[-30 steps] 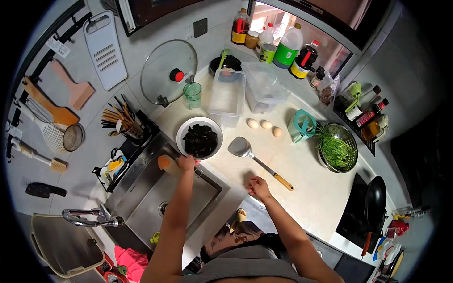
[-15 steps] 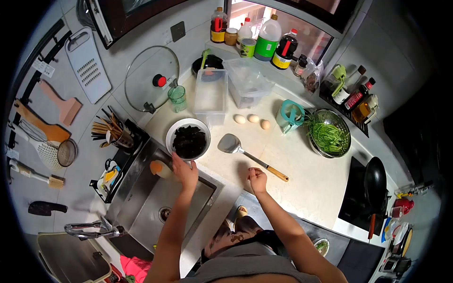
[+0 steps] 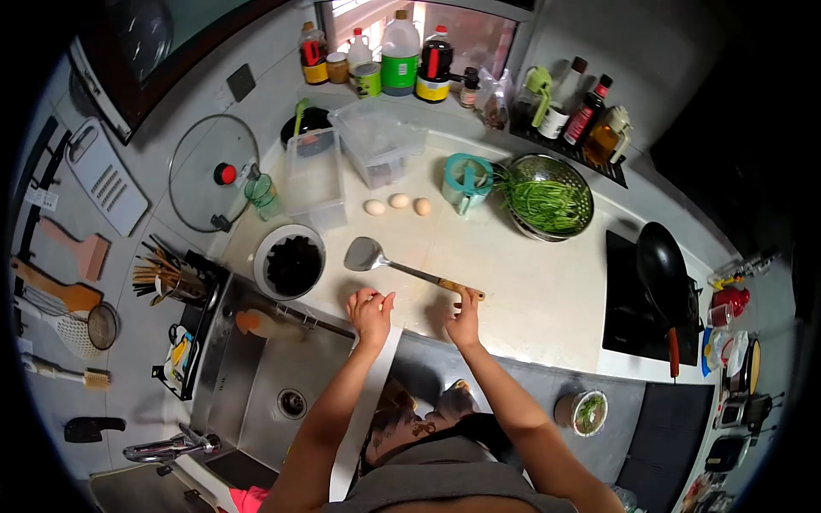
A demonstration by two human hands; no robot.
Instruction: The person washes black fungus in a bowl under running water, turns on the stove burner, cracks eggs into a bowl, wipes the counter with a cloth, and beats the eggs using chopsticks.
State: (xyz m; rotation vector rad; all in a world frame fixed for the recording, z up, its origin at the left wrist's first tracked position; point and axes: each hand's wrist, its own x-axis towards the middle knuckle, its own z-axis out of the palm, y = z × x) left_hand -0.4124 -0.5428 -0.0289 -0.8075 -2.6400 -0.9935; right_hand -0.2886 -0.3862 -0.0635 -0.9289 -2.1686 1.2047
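My right hand [image 3: 462, 320] is at the wooden handle end of a metal spatula [image 3: 410, 271], its fingers closed at the handle. The spatula lies flat on the counter, its blade pointing to the left. My left hand [image 3: 370, 315] hovers near the counter's front edge, fingers loosely bent and apart, with nothing in it. To its upper left stands a white bowl [image 3: 259, 267] of dark, crinkled pieces like wood ear mushroom [image 3: 293, 265]. Several centimetres beyond the spatula, three eggs [image 3: 398, 201] rest in a row.
A colander [image 3: 584, 214] of long green stems [image 3: 543, 205] and a teal-lidded jug [image 3: 467, 178] stand at the back. Clear plastic boxes [image 3: 313, 184] are at back left. The sink [image 3: 256, 376] lies left, a black wok [image 3: 657, 261] on the hob at right.
My left hand has left the bowl's rim and moved right. My right hand has come up to the spatula's handle. The whole view has shifted and turned slightly.
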